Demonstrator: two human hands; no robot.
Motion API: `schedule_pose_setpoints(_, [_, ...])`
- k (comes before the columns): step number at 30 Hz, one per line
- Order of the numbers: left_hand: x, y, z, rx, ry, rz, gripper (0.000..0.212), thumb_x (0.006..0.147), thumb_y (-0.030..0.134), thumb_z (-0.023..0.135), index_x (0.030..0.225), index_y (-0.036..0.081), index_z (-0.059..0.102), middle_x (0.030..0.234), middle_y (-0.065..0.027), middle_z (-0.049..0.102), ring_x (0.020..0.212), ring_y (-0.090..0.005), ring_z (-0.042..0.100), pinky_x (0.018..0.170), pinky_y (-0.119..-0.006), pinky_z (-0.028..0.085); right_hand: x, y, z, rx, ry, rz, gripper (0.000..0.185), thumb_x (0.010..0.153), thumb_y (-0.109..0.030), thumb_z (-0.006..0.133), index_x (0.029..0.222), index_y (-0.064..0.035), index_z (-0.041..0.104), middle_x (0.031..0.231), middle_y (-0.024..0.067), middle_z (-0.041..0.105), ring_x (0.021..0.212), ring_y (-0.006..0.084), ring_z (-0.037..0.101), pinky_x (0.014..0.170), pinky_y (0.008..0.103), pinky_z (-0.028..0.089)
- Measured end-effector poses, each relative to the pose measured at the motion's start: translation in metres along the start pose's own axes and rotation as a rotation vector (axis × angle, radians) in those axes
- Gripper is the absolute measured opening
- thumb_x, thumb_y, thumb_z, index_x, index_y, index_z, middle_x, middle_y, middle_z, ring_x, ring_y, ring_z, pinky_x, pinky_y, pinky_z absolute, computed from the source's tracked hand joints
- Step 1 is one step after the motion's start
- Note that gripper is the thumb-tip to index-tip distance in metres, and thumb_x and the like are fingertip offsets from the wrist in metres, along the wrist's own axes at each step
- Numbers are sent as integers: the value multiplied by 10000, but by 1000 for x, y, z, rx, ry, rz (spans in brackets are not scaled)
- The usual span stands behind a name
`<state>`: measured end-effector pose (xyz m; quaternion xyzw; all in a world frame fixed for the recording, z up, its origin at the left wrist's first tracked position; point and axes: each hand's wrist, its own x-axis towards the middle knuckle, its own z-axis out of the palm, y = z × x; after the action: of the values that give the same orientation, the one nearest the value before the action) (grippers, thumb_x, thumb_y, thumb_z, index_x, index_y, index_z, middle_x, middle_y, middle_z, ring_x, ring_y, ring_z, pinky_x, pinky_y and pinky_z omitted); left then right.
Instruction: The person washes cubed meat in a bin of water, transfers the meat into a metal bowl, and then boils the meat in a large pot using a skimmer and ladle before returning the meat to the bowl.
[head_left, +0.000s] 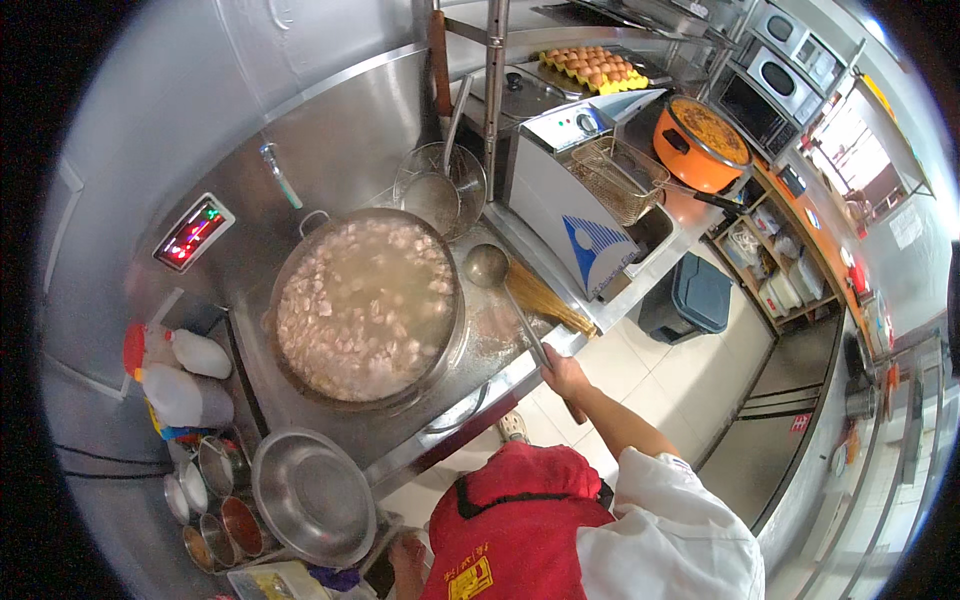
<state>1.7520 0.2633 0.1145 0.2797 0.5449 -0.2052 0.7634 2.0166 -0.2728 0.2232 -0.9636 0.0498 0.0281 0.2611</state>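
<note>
My right hand (564, 375) grips the long handle of a metal ladle (526, 322). The ladle's round bowl is over the steel stovetop (484, 330), right of a large round pot (456, 330). Pale chopped meat pieces (364, 360) lie in cloudy liquid inside that pot. At the bottom edge, my left hand (407, 551) hangs low beside a wide stainless steel basin (315, 491); its fingers are too unclear to tell whether it holds anything. A straw-coloured bristle brush (551, 296) rests next to the ladle.
Two strainers (431, 199) lean behind the pot. A deep fryer (570, 195) with a wire basket (611, 169) and an orange pot (694, 154) stand right. Plastic jugs (176, 390) and seasoning containers (244, 525) line the left. A lidded bin (694, 296) stands on the floor.
</note>
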Motion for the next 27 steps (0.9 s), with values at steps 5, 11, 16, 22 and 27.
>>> schedule_pose_setpoints(5, [-25,4,60,275,245,150,262,910,311,506,957,54,526,836,-55,553,684,-219,535,718,-398,468,18,-5,-5,-331,-216,107,292,877,-157,451,1143,-54,513,909,225,635,784,366,658,657,476,535])
schedule_pose_setpoints(11, [-49,-27,109,-99,291,160,351,973,249,414,748,24,565,544,-33,401,401,-171,301,393,-298,289,113,-70,-82,-309,87,-200,149,822,-169,542,936,-89,597,894,147,609,828,337,634,689,434,531])
schedule_pose_setpoints(16, [-49,-44,136,-202,263,137,349,972,247,416,747,26,564,557,-35,410,416,-172,314,406,-301,299,310,-154,-155,-426,349,-583,269,823,-124,514,1072,-63,599,1070,98,581,1046,279,520,887,382,437])
schedule_pose_setpoints(22, [-57,-56,160,-274,298,114,345,970,246,418,744,28,564,573,-36,420,435,-173,331,421,-304,310,481,-225,-188,-1024,194,-481,297,900,-202,488,1151,-119,625,1184,91,539,1203,288,409,1050,517,242])
schedule_pose_setpoints(27, [-65,-62,169,-309,321,94,343,968,244,419,742,30,563,587,-37,428,450,-173,345,434,-307,319,512,-202,-176,-1324,101,-454,308,889,-302,543,1175,-238,635,1261,65,459,1207,291,360,1029,598,205])
